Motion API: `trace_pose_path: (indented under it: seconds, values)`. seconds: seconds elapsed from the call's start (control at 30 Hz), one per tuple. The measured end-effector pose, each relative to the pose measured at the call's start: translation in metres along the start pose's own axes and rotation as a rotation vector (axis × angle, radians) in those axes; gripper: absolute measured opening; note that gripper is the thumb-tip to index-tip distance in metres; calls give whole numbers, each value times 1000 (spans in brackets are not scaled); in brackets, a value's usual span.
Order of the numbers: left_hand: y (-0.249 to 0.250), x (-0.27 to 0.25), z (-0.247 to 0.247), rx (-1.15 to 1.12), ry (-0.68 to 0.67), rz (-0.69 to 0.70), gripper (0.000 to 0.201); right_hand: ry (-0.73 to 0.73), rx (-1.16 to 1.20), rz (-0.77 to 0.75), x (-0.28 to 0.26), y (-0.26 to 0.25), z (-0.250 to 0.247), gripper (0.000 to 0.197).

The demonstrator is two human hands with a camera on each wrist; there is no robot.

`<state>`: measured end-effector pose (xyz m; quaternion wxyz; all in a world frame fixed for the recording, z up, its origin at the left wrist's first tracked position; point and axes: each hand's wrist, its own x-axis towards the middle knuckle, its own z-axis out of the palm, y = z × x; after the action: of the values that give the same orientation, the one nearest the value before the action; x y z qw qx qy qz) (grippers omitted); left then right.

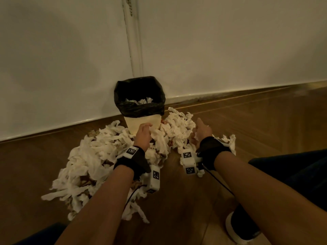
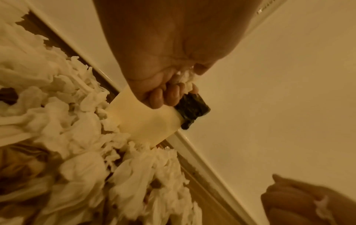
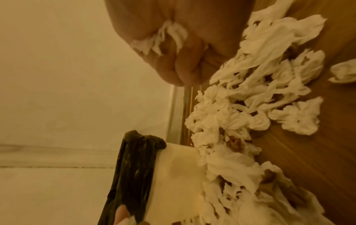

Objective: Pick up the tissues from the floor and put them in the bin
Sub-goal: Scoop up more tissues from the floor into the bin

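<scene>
Your left hand (image 1: 143,135) is curled around a wad of tissue just in front of the bin (image 1: 141,124), and your right hand (image 1: 202,132) is clenched on another wad. The remaining tissues (image 1: 92,156) lie heaped on the wooden floor (image 1: 256,124) around the bin's base (a few already sit inside its black liner (image 1: 123,106)).

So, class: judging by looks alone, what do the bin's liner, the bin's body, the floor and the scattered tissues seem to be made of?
Bin liner: thin black plastic film, glossy and crinkled, folded over the rim.
Bin: smooth cream wall, probably plastic; card cannot be ruled out.
Floor: brown wood or wood-look laminate, with plank seams and a slight sheen.
Tissues: soft white paper, matte, crumpled and twisted.
</scene>
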<state>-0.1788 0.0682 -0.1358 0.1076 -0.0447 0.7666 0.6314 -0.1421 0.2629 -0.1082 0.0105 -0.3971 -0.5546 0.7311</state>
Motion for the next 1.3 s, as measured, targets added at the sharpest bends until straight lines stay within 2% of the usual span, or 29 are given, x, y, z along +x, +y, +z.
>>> trace_pose_path:
  seconds: [0.1, 0.2, 0.33, 0.43, 0.57, 0.7, 0.77, 0.83, 0.93, 1.0, 1.07, 1.17, 1.3]
  values:
    - [9, 10, -11, -21, 26, 32, 33, -67, 109, 28, -2, -9, 13, 26]
    - [21, 21, -32, -25, 61, 59, 36, -213, 119, 6, -4, -18, 23, 38]
    - [42, 36, -63, -46, 128, 110, 38, -335, 38, -26, -8, -30, 36, 27]
    - [52, 43, -80, -133, 156, 167, 36, -312, -71, -87, -3, -35, 41, 23]
    - [51, 47, -83, -147, 186, 215, 26, -228, -168, -69, 3, -35, 49, 49]
    - [49, 51, -77, -32, 204, 221, 30, -123, -432, -116, 17, -41, 63, 44]
    - [57, 59, -78, -4, 235, 227, 29, -143, -550, -183, 21, -54, 74, 39]
    - [72, 71, -81, 21, 253, 243, 28, -212, -489, -186, 20, -73, 95, 37]
    - [96, 89, -81, 28, 221, 235, 30, -417, -132, -45, 19, -99, 130, 35]
    - [105, 98, -77, -52, 183, 192, 36, -530, -4, 3, 10, -110, 146, 40]
    - [104, 104, -72, -143, 147, 112, 44, -535, 63, 10, 4, -118, 155, 47]
    - [89, 105, -66, -104, 112, 22, 51, -482, 60, -4, 7, -115, 153, 56]
    - [75, 96, -58, -27, 163, 108, 42, -418, -18, -56, 22, -96, 131, 54]
